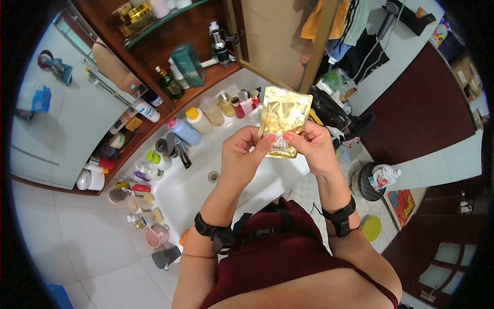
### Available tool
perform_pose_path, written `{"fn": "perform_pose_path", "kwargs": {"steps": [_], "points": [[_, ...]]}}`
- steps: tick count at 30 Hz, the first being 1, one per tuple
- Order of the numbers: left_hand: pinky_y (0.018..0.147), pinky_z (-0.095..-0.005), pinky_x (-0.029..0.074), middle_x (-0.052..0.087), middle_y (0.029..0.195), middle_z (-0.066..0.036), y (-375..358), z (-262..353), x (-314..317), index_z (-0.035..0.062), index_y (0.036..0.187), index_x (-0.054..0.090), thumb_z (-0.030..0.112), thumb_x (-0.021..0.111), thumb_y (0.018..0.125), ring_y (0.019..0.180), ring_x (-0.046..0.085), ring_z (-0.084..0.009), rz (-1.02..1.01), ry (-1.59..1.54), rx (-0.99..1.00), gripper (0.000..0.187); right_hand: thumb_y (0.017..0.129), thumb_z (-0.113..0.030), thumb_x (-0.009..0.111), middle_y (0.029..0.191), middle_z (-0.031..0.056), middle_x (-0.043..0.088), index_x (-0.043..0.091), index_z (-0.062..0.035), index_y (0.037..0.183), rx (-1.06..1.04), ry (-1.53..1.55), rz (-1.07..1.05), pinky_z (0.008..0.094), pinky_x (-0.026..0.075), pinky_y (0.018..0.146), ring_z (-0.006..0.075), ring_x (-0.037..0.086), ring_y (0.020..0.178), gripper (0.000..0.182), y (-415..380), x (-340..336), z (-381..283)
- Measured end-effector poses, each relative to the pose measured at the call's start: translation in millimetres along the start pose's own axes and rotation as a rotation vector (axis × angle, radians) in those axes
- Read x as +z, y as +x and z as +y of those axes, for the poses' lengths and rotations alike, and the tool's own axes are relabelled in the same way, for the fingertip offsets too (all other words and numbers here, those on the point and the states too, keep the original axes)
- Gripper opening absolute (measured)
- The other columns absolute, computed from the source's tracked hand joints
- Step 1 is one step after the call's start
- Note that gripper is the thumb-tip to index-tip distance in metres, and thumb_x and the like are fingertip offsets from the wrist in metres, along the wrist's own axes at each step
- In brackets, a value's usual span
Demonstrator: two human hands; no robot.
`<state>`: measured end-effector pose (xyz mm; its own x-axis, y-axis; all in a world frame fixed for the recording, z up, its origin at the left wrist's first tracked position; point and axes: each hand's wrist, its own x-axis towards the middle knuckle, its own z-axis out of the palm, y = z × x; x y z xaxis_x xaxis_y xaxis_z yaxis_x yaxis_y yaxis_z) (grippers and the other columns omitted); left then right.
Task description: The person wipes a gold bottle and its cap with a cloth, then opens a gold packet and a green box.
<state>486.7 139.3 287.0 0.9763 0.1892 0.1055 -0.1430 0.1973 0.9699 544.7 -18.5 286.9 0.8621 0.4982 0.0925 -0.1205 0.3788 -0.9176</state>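
Observation:
A shiny gold foil packet (283, 117) is held upright above the white sink (195, 185). My left hand (242, 153) pinches its lower left edge with thumb and fingers. My right hand (311, 147) pinches its lower right edge, thumb on the front. Both wrists wear black bands. The packet's lower end is partly hidden behind my fingers.
A tap (177, 147) stands at the basin's back edge. Several bottles (211, 110) line the sink rim and the wooden shelf (170, 82). A pink cup (156, 237) sits near the counter's front. Clothes (355, 36) hang behind an open door on the right.

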Motion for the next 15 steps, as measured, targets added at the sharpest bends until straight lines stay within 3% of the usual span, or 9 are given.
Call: {"fn": "perform_pose_path", "kwargs": {"steps": [15], "points": [[0.061, -0.0186, 0.038, 0.056, 0.071, 0.003, 7.1, -28.8, 45.4, 0.0018, 0.082, 0.060, 0.011, 0.065, 0.082, 0.065, 0.047, -0.0033, -0.165, 0.021, -0.019, 0.010, 0.081, -0.008, 0.066, 0.096, 0.0050, 0.065, 0.061, 0.0017, 0.102, -0.008, -0.046, 0.200, 0.0223, 0.047, 0.073, 0.0072, 0.058, 0.080, 0.024, -40.2, -47.6, -7.7]]}}
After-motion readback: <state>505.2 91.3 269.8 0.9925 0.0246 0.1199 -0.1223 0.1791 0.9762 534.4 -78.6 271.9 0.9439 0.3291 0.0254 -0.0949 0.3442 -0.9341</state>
